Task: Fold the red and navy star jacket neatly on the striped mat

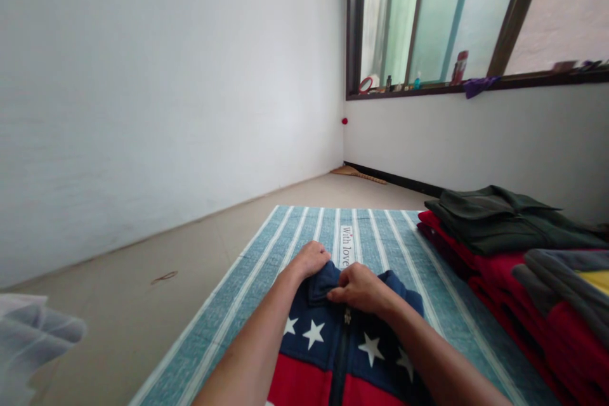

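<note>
A navy and red jacket (304, 365) with white stars lies front up, its zipper (347, 317) running down the middle. The far edge of its navy collar is gripped by my left hand (314, 259), whose fingers are curled and partly hidden. My right hand (359, 285) pinches the collar close to the top of the zipper, thumb against the cloth. Both forearms reach over the jacket and cover parts of its sides. Beneath it spreads a teal and white striped mat (380, 228) with "With love" printed on it.
Folded clothes (514, 266) are piled along the mat's right side, dark green and red among them. White translucent material (33, 342) lies on the floor at left. A broom (359, 173) rests in the corner, below a window sill (428, 90) holding small bottles.
</note>
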Tool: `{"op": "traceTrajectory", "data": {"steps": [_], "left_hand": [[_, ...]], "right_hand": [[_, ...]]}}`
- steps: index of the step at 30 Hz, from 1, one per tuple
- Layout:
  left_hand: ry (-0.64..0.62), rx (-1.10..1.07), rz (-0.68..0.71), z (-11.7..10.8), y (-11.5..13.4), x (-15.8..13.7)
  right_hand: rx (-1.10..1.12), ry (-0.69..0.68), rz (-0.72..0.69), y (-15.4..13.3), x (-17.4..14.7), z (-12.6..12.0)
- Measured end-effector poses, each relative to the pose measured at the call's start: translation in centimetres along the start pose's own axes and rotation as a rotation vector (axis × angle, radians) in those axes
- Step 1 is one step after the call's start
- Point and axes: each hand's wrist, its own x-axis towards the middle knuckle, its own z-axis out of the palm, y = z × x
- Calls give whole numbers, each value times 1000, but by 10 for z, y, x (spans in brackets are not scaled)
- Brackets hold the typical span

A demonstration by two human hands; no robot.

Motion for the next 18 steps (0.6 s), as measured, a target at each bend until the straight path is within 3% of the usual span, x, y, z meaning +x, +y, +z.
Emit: {"op": "traceTrajectory", "data": {"steps": [5, 12, 18], "left_hand": [[-55, -94, 22, 5, 2, 7], [-167, -167, 30, 8, 4, 18], [-300, -112, 64, 3, 9, 24]], "right_hand": [[168, -25, -44, 9, -2, 3], [281, 51, -119, 15, -6, 8], [223, 90, -166, 13, -13, 8]]}}
